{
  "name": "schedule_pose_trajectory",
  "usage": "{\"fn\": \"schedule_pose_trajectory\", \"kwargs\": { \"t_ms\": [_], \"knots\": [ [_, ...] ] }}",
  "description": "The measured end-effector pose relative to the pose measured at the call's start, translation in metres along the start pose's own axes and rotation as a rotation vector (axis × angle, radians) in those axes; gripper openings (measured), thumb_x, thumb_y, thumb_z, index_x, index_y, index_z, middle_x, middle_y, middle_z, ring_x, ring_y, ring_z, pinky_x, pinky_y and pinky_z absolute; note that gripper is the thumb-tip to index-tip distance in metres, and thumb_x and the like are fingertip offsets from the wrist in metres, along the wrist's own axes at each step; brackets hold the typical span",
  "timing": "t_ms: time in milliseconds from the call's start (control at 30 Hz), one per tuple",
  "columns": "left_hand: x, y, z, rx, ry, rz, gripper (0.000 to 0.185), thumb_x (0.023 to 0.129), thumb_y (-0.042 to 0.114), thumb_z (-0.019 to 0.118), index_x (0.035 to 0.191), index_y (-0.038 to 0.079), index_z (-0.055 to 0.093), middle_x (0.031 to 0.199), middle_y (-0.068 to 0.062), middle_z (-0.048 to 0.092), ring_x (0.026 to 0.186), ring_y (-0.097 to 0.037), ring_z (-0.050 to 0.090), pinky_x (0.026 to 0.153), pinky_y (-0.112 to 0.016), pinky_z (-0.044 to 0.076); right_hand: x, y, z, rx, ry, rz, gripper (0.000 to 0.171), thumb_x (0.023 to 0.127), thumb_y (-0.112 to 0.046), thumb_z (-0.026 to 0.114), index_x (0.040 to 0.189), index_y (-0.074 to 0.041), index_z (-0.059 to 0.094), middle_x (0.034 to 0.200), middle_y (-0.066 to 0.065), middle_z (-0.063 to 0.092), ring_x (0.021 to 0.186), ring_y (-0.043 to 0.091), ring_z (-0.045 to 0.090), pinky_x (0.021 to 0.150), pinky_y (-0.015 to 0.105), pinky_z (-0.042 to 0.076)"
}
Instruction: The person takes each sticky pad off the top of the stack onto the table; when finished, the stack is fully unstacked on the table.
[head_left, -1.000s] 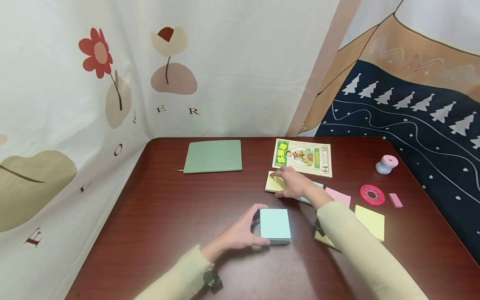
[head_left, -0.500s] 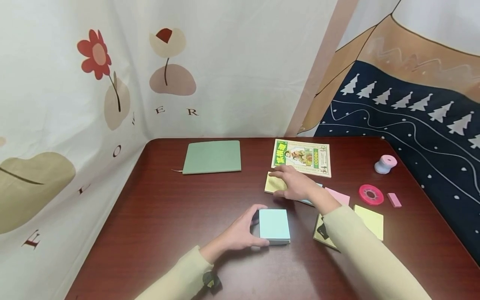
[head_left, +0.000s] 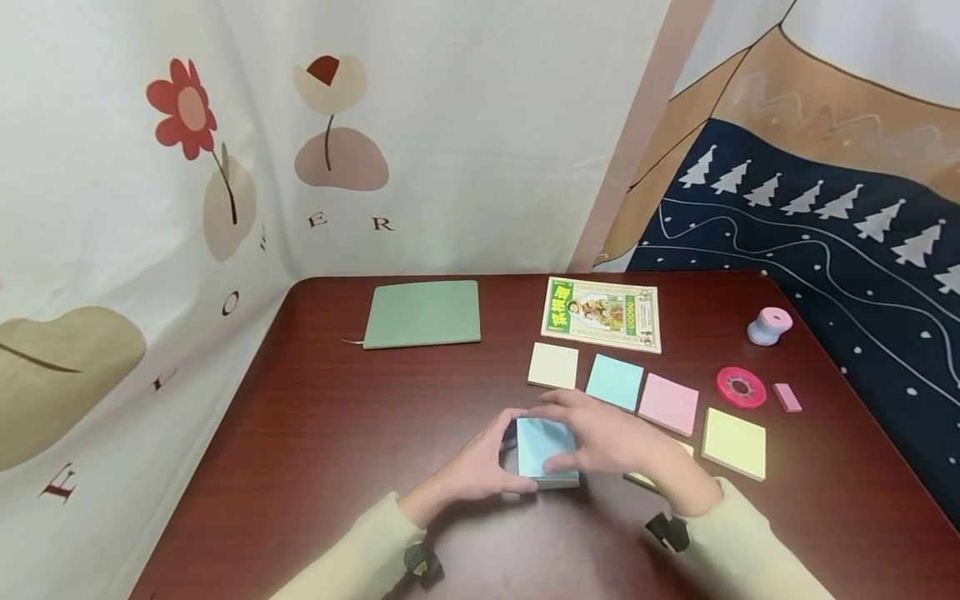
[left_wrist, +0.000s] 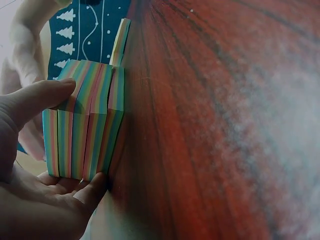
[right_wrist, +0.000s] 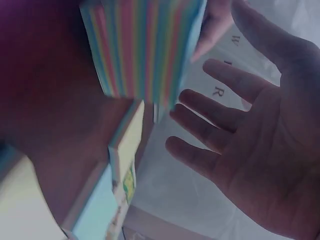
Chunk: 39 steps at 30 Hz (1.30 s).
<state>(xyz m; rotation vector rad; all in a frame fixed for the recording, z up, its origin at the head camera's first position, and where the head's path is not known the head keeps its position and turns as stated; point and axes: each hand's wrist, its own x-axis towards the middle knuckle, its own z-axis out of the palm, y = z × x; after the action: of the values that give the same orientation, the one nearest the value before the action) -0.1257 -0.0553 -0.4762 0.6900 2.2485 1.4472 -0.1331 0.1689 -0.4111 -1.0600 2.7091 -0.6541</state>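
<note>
Notepad block (head_left: 545,450) between curled left fingers (left_wrist: 55,95)

thick block of sticky notes (head_left: 546,450) sits flat on the tabletop (head_left: 360,433), near the front, w/ a light blue sheet on top. its sides (left_wrist: 82,142) show thin stripes of pink, green, yellow & blue. left hand (head_left: 472,467) grips its left side, thumb on the near edge. right hand (head_left: 607,437) is over its right side w/ fingers spread, covering part of the top.
</note>
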Motion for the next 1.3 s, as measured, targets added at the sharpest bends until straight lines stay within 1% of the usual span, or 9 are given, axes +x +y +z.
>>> {"fn": "schedule_pose_trajectory", "kwargs": {
  "t_ms": [100, 300, 467, 567, 800, 900, 1033, 1200, 1300],
  "knots": [
    [0.0, 0.0, 0.0, -0.011, -0.003, -0.001, 0.085, 0.071, 0.015, 0.086, 0.141, 0.014, 0.038, 0.134, -0.006, 0.048, 0.125, -0.025, 0.051, 0.105, -0.034, 0.041, -0.005, -0.006, 0.01, 0.002, 0.001, 0.015, 0.07, 0.077, -0.039, 0.082, 0.136, -0.01, 0.058, 0.136, 0.012, 0.052, 0.116, 0.023, 0.053, 0.09, 0.038, 0.05],
    [-0.001, 0.001, 0.0, -0.03, -0.005, -0.009, 0.085, 0.071, 0.013, 0.086, 0.141, 0.012, 0.037, 0.137, -0.008, 0.047, 0.127, -0.026, 0.05, 0.105, -0.033, 0.04, -0.006, -0.01, 0.021, -0.021, 0.021, 0.022, 0.077, 0.073, -0.032, 0.086, 0.139, -0.01, 0.054, 0.131, 0.006, 0.054, 0.109, 0.017, 0.054, 0.086, 0.034, 0.052],
    [-0.002, 0.002, 0.0, -0.034, -0.006, -0.014, 0.084, 0.072, 0.013, 0.086, 0.141, 0.011, 0.037, 0.136, -0.008, 0.047, 0.127, -0.026, 0.05, 0.105, -0.034, 0.04, -0.006, -0.01, 0.023, -0.073, 0.044, 0.005, 0.079, 0.07, -0.028, 0.087, 0.139, -0.01, 0.054, 0.128, 0.006, 0.055, 0.105, 0.017, 0.056, 0.083, 0.033, 0.052],
    [-0.001, 0.001, 0.0, -0.045, -0.007, -0.007, 0.084, 0.072, 0.011, 0.086, 0.14, 0.011, 0.038, 0.136, -0.007, 0.047, 0.127, -0.025, 0.05, 0.106, -0.033, 0.04, -0.007, -0.009, 0.023, -0.09, 0.06, -0.001, 0.078, 0.07, -0.03, 0.087, 0.138, -0.011, 0.056, 0.127, 0.006, 0.055, 0.105, 0.017, 0.056, 0.083, 0.033, 0.052],
    [0.0, 0.0, 0.001, -0.026, -0.004, 0.005, 0.083, 0.072, 0.012, 0.086, 0.14, 0.01, 0.039, 0.138, -0.007, 0.045, 0.127, -0.027, 0.05, 0.105, -0.033, 0.04, -0.02, -0.004, 0.017, -0.064, 0.113, 0.034, 0.072, 0.07, -0.034, 0.087, 0.134, -0.013, 0.059, 0.125, 0.002, 0.056, 0.103, 0.014, 0.055, 0.083, 0.034, 0.052],
    [0.0, 0.0, 0.001, -0.031, -0.004, 0.0, 0.082, 0.071, 0.012, 0.086, 0.139, 0.01, 0.04, 0.137, -0.008, 0.045, 0.126, -0.028, 0.051, 0.105, -0.033, 0.041, -0.034, 0.0, 0.008, -0.033, 0.15, 0.086, 0.073, 0.071, -0.034, 0.087, 0.135, -0.016, 0.059, 0.127, -0.001, 0.055, 0.105, 0.014, 0.054, 0.083, 0.034, 0.052],
    [0.0, 0.0, 0.002, -0.027, 0.0, -0.004, 0.082, 0.07, 0.012, 0.086, 0.138, 0.01, 0.041, 0.135, -0.006, 0.047, 0.125, -0.028, 0.051, 0.105, -0.033, 0.041, -0.061, 0.008, -0.003, -0.005, 0.196, 0.209, 0.075, 0.069, -0.033, 0.088, 0.136, -0.021, 0.057, 0.132, 0.0, 0.053, 0.107, 0.017, 0.053, 0.08, 0.037, 0.052],
    [0.0, -0.001, 0.002, -0.004, 0.003, -0.013, 0.082, 0.07, 0.013, 0.086, 0.139, 0.011, 0.041, 0.134, -0.005, 0.047, 0.126, -0.029, 0.05, 0.105, -0.036, 0.04, -0.105, 0.021, -0.011, 0.019, 0.255, 0.373, 0.077, 0.067, -0.034, 0.09, 0.136, -0.021, 0.057, 0.131, 0.004, 0.053, 0.104, 0.021, 0.051, 0.076, 0.039, 0.052],
    [0.0, -0.001, 0.002, 0.0, 0.003, -0.015, 0.082, 0.07, 0.013, 0.086, 0.139, 0.011, 0.041, 0.134, -0.004, 0.048, 0.126, -0.029, 0.05, 0.105, -0.036, 0.04, -0.134, 0.031, -0.013, 0.016, 0.285, 0.433, 0.078, 0.066, -0.036, 0.09, 0.135, -0.019, 0.057, 0.127, 0.005, 0.054, 0.101, 0.022, 0.05, 0.071, 0.035, 0.052]
  ]
}}
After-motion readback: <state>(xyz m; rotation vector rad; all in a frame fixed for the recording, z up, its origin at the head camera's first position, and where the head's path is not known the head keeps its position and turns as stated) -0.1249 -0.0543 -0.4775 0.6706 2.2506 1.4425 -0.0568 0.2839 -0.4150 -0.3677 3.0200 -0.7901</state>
